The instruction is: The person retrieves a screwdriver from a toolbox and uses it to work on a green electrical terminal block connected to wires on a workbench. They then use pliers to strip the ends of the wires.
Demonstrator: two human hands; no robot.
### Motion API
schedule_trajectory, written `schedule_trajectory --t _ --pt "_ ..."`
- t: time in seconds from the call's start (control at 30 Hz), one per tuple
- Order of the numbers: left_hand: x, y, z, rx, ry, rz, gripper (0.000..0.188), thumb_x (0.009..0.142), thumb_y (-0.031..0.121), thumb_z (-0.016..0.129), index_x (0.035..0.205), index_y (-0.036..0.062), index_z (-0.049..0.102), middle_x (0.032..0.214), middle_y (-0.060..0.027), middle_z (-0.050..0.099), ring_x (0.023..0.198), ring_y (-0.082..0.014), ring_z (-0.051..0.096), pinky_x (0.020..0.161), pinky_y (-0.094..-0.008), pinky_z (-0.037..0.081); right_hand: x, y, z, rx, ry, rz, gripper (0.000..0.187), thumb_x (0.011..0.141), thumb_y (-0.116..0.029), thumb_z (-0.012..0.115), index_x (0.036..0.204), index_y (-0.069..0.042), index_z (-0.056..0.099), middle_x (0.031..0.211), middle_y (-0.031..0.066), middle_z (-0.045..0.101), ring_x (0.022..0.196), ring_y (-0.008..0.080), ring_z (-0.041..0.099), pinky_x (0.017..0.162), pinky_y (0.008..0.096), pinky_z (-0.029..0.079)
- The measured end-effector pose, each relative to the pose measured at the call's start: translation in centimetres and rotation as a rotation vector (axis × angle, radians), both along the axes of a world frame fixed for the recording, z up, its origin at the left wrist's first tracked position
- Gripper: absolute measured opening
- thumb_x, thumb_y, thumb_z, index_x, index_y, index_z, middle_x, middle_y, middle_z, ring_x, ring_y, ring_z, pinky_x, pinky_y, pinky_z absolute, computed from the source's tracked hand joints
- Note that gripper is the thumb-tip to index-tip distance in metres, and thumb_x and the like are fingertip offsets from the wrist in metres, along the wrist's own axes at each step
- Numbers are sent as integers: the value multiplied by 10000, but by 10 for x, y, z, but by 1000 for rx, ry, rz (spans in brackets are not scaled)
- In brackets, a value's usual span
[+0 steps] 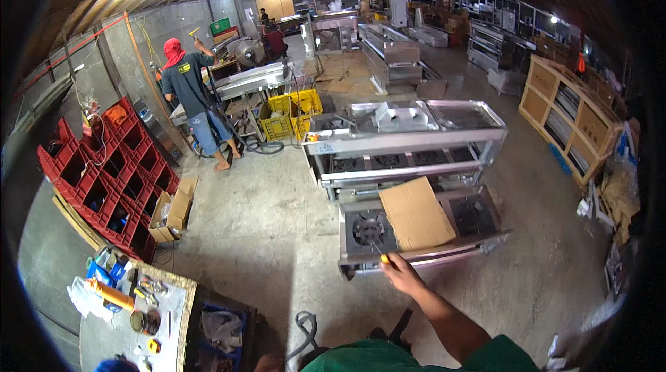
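My right hand reaches forward from the lower edge, its fingers closed round the yellow handle of a screwdriver. The thin shaft points up and left over a black round burner in a low stainless steel stove. A flat piece of brown cardboard lies on the stove, just beyond my hand and to its right. At the lower edge a dark patch of skin, perhaps my left hand, shows left of my green shirt; its fingers cannot be made out.
A longer steel stove stands behind. At lower left, a worktable carries tools, an orange tube and a tape measure. Red crates, an open carton and yellow crates stand left. A person in a red head covering raises a hammer-like tool.
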State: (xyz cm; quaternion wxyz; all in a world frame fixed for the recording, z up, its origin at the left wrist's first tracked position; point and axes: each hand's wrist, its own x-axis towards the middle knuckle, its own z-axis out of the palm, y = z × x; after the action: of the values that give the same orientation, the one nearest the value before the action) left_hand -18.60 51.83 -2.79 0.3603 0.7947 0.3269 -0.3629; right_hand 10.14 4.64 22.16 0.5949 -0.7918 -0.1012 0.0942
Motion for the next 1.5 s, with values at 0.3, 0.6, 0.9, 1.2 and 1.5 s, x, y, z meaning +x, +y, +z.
schedule_trajectory --t 0.3,0.6,0.9,1.2,1.5 --pt "150 80 -21 -269 81 430 241 851 244 547 887 70 709 798 -150 693 647 -260 649 589 -420 509 282 205 20 282 -103 87 186 1000 -221 515 927 -55 557 667 -35 437 594 88 398 557 273 387" --pt "556 370 48 13 -298 254 199 866 169 597 903 -13 668 657 -92 674 568 -162 645 553 -349 533 357 320 -71 -102 358 -233 228 975 -248 523 1057 -94 670 734 0 604 588 85 530 578 281 477" --pt "900 516 109 -49 -722 377 204 914 152 600 1036 -10 609 743 -103 649 548 -180 613 466 -302 474 594 413 -82 -68 289 -335 385 991 -361 509 883 -27 666 579 0 524 534 87 490 514 290 404" --pt "969 479 15 -302 51 150 244 930 255 498 881 54 626 712 -84 634 580 -203 599 489 -338 465 851 483 -49 63 201 -282 214 952 -244 564 993 -47 635 737 44 632 685 122 600 635 298 485" --pt "1307 509 -12 -313 49 11 229 896 299 503 822 96 579 679 -58 561 592 -209 535 504 -360 443 1081 481 -66 9 -83 -687 198 930 -224 614 906 -36 668 663 6 573 607 74 493 552 267 413"
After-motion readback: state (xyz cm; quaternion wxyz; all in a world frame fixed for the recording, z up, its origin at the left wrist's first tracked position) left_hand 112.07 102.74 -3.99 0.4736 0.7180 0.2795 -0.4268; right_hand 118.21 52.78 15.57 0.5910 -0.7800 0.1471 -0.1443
